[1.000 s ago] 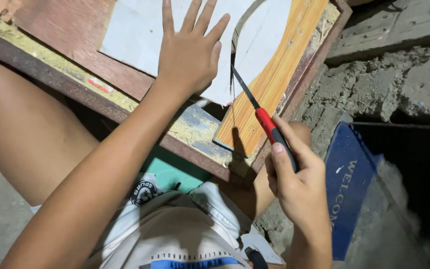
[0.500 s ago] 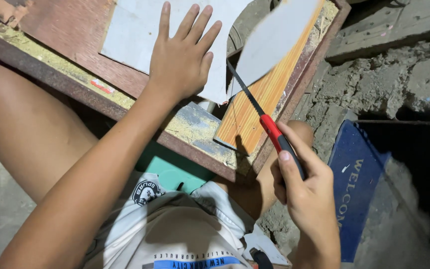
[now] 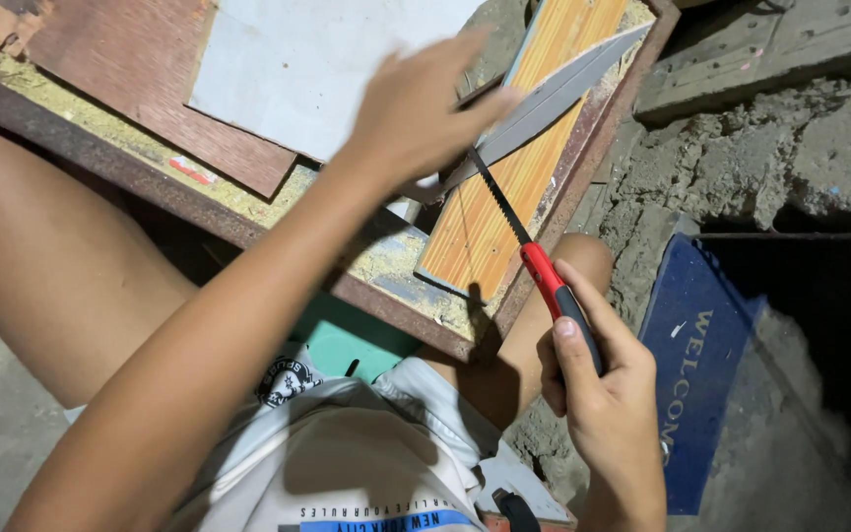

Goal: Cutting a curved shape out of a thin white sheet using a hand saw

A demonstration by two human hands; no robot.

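Observation:
My right hand (image 3: 598, 394) grips the red and black handle of a small hand saw (image 3: 547, 281). Its thin toothed blade (image 3: 492, 192) points up and left over an orange striped board (image 3: 490, 236). My left hand (image 3: 416, 113), blurred by motion, is closed on the lower end of a long, pointed grey strip (image 3: 568, 84). The strip slants up to the right, above the orange board. To the left of my left hand, a pale grey sheet (image 3: 307, 64) lies flat on a brown board (image 3: 120, 69).
The boards rest on a rusty-framed work surface (image 3: 150, 187) dusted with sawdust, above my bare knees. A blue doormat (image 3: 701, 374) lies at the right on rough concrete (image 3: 770, 158). A dark opening (image 3: 829, 325) is beyond it.
My left hand has lifted off the pale sheet, moved right and taken hold of the grey strip. The saw has drawn back down and to the right.

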